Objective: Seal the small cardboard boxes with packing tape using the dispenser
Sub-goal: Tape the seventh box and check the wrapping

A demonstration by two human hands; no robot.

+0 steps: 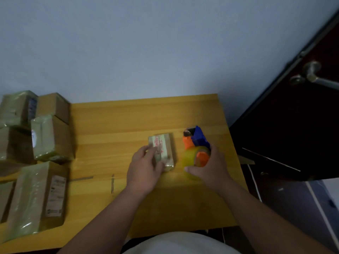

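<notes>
Our left hand (146, 167) presses flat-fingered on the small box (162, 150); right hand (211, 167) grips the tape dispenser (197, 145). Box could slide under tape pull, skewing the strip.

Dim, flat light with a bluish cast on the wall (146, 43) — soft shadows under the arms. Faint glare on the taped boxes (36, 198); wide-angle bending at the door (293, 116) — everything slightly blurred.

Small box (162, 150): lay under the left hand's fingers (149, 153).
Dispenser (197, 149): stood right of those fingers.
Stacked boxes (49, 136): sat well left.
</notes>
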